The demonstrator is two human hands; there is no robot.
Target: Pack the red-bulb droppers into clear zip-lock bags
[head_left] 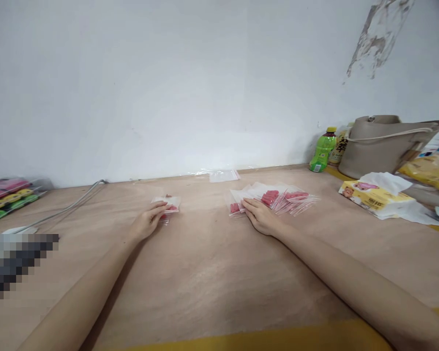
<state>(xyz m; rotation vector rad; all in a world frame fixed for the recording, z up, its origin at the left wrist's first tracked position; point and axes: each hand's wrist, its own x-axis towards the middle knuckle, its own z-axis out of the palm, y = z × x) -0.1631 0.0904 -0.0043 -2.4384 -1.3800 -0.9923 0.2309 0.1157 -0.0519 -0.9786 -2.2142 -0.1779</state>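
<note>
On the left, my left hand (pixel 149 222) rests on a small clear bag (pixel 173 201) with red pieces in it, its fingers pressed together over the bag; a bit of another bag shows below. My right hand (pixel 262 217) lies with its fingers stretched out on the left part of a spread of clear bags (pixel 296 201). Red pieces (pixel 269 197) show through several of those bags, beside and beyond the fingers. Both hands are on the wooden table (pixel 205 273).
Flat clear bags (pixel 224 176) lie by the wall. At right are a green bottle (pixel 323 150), a beige bag (pixel 373 148) and a tissue box (pixel 375 197). At left are a grey cable (pixel 69 207), colourful packaged items (pixel 10 197) and a pixelated dark object (pixel 14 263).
</note>
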